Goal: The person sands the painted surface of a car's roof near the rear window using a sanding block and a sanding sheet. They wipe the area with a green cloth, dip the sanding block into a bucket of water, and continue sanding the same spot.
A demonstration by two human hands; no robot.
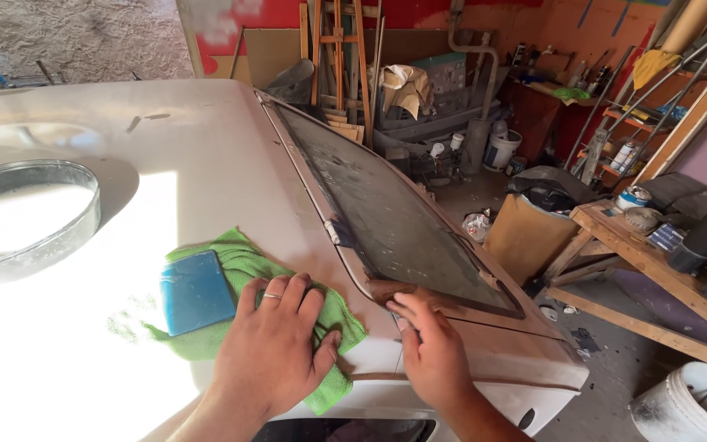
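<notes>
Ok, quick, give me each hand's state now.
Left hand: open, flat on the green cloth, holding nothing.
Right hand: fingers pressed on the brown strip at the window corner; grip cannot be told.

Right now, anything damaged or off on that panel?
Yes. The window frame corner by the right hand looks worn to brownish bare patches, and the glass is hazy with residue. The left hand presses a green cloth; a blue block lies on it.

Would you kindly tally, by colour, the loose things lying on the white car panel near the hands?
Green: 1, the cloth under the left hand
Blue: 1, the flat block
Grey: 1, the round shallow pan
Total: 3
</notes>
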